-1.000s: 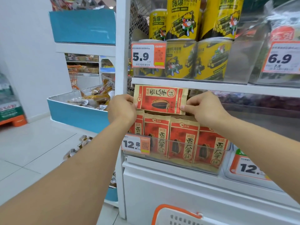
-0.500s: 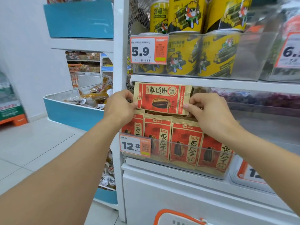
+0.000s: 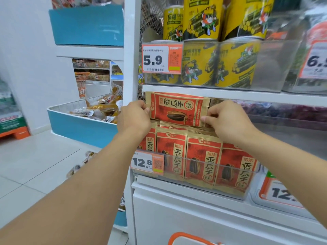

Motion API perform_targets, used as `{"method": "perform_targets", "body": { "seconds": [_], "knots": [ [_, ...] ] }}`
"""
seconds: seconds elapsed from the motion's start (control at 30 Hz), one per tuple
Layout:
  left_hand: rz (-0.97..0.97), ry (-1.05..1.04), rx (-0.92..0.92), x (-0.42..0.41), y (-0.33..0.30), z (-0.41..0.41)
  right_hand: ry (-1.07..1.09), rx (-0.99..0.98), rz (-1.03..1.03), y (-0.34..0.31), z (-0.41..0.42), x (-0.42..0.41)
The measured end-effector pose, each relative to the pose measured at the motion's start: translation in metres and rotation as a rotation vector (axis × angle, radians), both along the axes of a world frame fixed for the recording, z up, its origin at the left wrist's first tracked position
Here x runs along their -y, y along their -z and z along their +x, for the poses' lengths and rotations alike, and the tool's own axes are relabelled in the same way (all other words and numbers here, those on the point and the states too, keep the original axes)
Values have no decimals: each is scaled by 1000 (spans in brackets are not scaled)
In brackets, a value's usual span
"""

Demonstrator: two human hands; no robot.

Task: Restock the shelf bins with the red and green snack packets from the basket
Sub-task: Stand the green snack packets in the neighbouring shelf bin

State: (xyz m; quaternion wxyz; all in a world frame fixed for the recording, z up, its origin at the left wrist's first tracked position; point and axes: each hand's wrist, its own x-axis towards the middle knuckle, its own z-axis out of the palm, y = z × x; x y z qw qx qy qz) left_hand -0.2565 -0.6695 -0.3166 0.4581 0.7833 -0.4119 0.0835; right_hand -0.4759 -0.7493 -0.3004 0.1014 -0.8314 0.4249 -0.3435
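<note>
A red snack packet (image 3: 177,108) with a sunflower seed picture lies sideways just under the upper shelf board. My left hand (image 3: 134,119) pinches its left edge and my right hand (image 3: 228,121) pinches its right edge. It sits above a row of several upright red packets (image 3: 203,160) standing in a clear shelf bin (image 3: 208,161) with a 12.8 price tag (image 3: 146,162). The orange rim of the basket (image 3: 187,238) shows at the bottom edge. No green packet can be made out.
Yellow snack cans (image 3: 200,66) fill the clear bin on the shelf above, behind a 5.9 tag. A blue and white side rack (image 3: 81,126) with wrapped snacks stands to the left. Another clear bin (image 3: 283,193) with an orange tag is at the right.
Both hands keep hold of the sideways red packet. It has shifted slightly up and inward over the row, and my fingers have curled tighter on its edges.
</note>
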Motion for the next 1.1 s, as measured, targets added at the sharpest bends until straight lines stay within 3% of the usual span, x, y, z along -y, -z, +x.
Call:
{"method": "perform_targets", "body": {
  "seconds": [0.17, 0.53, 0.73, 1.1],
  "knots": [
    [35, 7, 11, -2, -2, 3, 2, -117, 38, -16, 7, -1],
    [157, 2, 59, -2, -1, 2, -8, -130, 206, -19, 4, -4],
    [74, -38, 17, 3, 2, -1, 19, -3, 131, -7, 7, 0],
    [-25, -104, -25, 4, 6, -1, 43, -38, 85, -8, 15, -3]
  ]
}}
